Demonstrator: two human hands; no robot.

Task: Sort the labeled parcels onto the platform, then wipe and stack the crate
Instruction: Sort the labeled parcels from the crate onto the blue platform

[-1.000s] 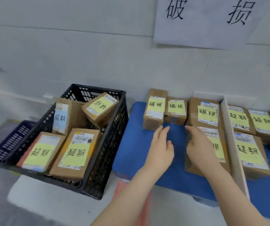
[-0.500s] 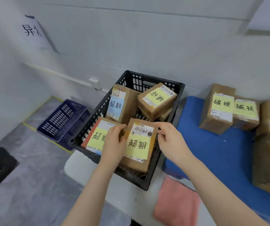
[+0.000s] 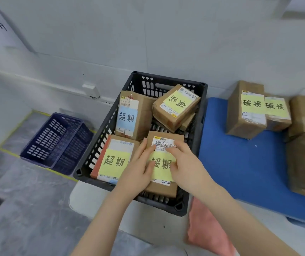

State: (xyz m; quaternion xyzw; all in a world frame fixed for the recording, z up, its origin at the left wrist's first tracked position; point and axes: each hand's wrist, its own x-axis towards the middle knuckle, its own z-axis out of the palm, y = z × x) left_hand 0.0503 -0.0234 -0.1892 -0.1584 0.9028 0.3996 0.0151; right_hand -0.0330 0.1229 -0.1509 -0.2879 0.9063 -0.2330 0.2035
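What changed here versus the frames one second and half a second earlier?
The left hand and right hand left the blue platform, moved left to the black crate and now grip its front-right parcel, fingers over the yellow label. The crate's other parcels and the pink cloth stayed put.

Black slotted plastic crate point(image 3: 102, 130), brown cardboard parcels point(image 3: 114, 159) tagged in yellow, one tall brown cardboard box point(image 3: 127, 117) labelled pale blue, bright blue flat platform point(image 3: 240, 163), salmon-pink cloth point(image 3: 207, 231), navy perforated plastic basket point(image 3: 55, 141), mottled grey floor point(image 3: 28, 209) lined yellow.
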